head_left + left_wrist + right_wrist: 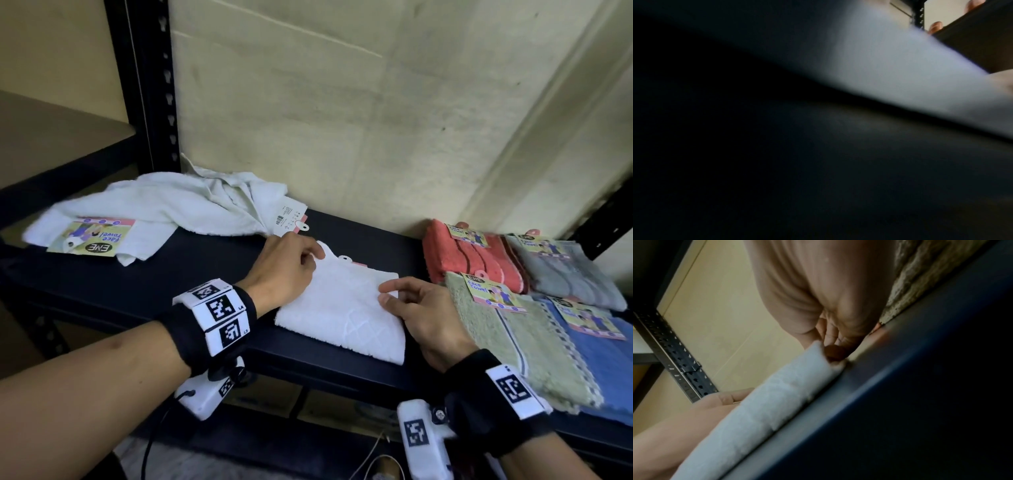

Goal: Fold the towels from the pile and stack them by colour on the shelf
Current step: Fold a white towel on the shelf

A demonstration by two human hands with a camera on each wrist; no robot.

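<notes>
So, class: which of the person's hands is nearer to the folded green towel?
Right. The right hand rests on the white towel's right edge, just beside the green towel; the left hand holds its far-left corner, a full towel away.

left wrist view mostly dark, white towel (pixel 900 68) blurred
</notes>
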